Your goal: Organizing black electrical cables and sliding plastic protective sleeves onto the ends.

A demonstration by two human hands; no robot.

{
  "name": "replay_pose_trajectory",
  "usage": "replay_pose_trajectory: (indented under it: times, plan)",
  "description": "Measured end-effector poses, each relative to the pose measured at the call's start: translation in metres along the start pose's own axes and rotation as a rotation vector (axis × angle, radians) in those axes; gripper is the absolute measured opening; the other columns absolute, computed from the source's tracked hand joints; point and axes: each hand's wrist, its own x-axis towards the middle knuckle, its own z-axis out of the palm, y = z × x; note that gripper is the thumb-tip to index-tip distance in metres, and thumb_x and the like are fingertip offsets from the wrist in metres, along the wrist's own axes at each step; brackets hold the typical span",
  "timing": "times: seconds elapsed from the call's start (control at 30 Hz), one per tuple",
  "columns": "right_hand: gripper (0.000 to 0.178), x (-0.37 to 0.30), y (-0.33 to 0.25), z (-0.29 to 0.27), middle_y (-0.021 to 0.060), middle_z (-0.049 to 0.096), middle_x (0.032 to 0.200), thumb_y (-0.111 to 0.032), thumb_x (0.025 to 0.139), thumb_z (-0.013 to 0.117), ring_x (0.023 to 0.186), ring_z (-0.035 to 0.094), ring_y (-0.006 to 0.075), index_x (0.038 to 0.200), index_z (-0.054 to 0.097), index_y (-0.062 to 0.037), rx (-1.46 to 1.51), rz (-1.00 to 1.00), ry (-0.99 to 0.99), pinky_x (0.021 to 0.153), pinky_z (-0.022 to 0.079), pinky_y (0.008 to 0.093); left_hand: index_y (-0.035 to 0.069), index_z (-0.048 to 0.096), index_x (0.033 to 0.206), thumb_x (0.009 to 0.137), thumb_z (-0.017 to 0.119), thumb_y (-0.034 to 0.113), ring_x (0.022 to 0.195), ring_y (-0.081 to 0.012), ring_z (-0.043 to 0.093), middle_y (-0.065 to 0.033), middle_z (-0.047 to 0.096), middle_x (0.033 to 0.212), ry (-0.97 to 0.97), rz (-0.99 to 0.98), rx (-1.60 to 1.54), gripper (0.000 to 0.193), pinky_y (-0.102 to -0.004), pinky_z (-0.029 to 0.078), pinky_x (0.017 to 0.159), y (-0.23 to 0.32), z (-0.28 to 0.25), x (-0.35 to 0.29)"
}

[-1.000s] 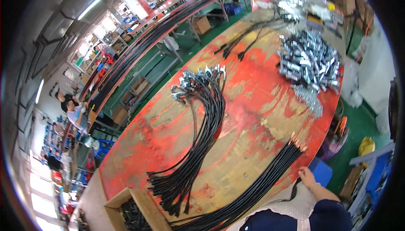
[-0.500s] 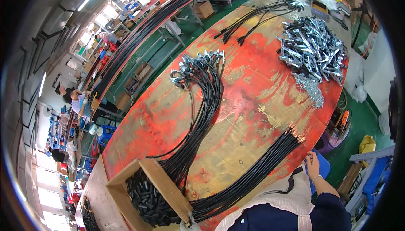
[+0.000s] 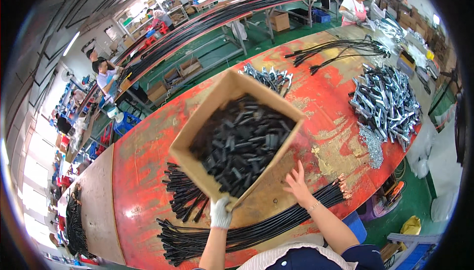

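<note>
The gloved left hand [image 3: 220, 212] grips the cardboard box [image 3: 236, 139] of black sleeves at its six o'clock edge; the right hand [image 3: 297, 185], released, hovers nearby. Level carrying seems wise.

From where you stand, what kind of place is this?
Most likely a factory floor for cable assembly. Long red worktables carry bundles of black cables and a pile of metal fittings; the left hand holds a cardboard box of small black parts.
</note>
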Motion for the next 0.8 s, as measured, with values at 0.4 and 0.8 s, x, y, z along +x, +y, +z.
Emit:
replay_pose_trajectory:
  times: [0.4,0.8]
  plan:
    - [0.038,0.049,0.009,-0.084,0.0129,0.061,0.112,-0.026,0.095,0.059,0.097,0.061,0.0194,0.12,0.054,0.0014,-0.38,0.175,-0.025,0.07,0.053,0.0265,-0.003,0.016,0.148,0.087,0.064,0.039,0.136,-0.0337,0.034,-0.0239,0.032,0.148,-0.018,0.136,0.678,0.088,-0.0375,0.032,0.109,-0.059,0.019,0.024]
    - [0.025,0.196,-0.06,-0.008,0.0103,0.061,0.093,-0.023,0.083,0.068,0.086,0.062,0.0298,0.101,0.06,-0.0081,-1.574,-0.693,-0.11,0.075,0.051,0.0398,0.008,0.055,0.119,0.061,0.07,0.065,0.118,-0.0329,0.047,-0.0136,0.054,0.125,-0.481,0.577,1.863,0.082,-0.0628,0.023,0.105,-0.143,-0.012,-0.053]
